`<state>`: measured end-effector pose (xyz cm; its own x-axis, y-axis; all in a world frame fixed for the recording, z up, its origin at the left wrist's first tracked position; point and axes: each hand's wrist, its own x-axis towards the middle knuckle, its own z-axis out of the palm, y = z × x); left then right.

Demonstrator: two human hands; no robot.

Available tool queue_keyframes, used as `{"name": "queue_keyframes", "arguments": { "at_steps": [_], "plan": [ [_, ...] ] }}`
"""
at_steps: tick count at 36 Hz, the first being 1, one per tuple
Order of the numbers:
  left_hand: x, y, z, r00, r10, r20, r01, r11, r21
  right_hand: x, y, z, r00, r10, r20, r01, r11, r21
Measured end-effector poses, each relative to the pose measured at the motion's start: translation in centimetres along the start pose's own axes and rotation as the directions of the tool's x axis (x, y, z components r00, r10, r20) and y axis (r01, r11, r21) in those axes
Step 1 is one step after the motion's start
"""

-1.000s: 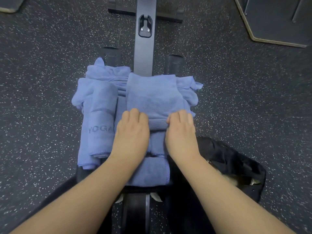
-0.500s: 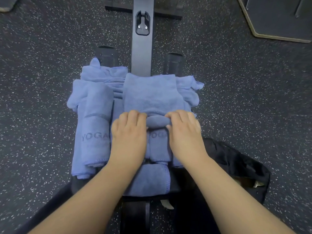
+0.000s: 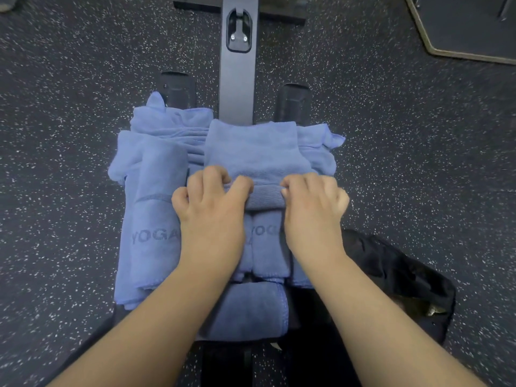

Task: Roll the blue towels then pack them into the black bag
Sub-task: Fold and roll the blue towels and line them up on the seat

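Observation:
A blue towel (image 3: 255,152) lies flat on a heap of blue towels, its near end turned into a short roll (image 3: 265,195). My left hand (image 3: 212,208) and my right hand (image 3: 312,210) grip that roll from both sides, fingers curled over it. Two rolled towels with YOGA lettering lie below: one at the left (image 3: 156,219), one between my wrists (image 3: 265,247). Another rolled towel (image 3: 248,311) lies crosswise nearest me. The black bag (image 3: 396,277) sits crumpled on the floor at the right, its mouth partly open.
The towels rest on a black bench whose central rail (image 3: 236,79) runs away from me, with two black pads (image 3: 174,89) either side. Speckled dark rubber floor surrounds it. A platform edge (image 3: 460,51) shows at the top right.
Both hands have moved forward with the roll, which has grown thicker. Their fingers, flat before, now curl over it. The flat part of the towel is shorter.

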<state>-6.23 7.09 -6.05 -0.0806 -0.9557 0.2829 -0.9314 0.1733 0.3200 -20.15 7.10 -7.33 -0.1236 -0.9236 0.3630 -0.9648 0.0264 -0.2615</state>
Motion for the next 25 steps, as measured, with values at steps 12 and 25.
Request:
{"name": "queue_keyframes", "arguments": {
  "at_steps": [12,25],
  "plan": [
    [0.2,0.2,0.1,0.994,0.096,-0.047,-0.097,0.995,-0.002,0.0,-0.5,-0.1,0.999,-0.014,-0.035,0.019,0.989,0.150],
    [0.9,0.1,0.6,0.997,0.075,-0.007,-0.076,0.997,-0.007,-0.1,-0.4,-0.2,0.997,-0.047,0.056,0.042,0.996,0.083]
  ]
}}
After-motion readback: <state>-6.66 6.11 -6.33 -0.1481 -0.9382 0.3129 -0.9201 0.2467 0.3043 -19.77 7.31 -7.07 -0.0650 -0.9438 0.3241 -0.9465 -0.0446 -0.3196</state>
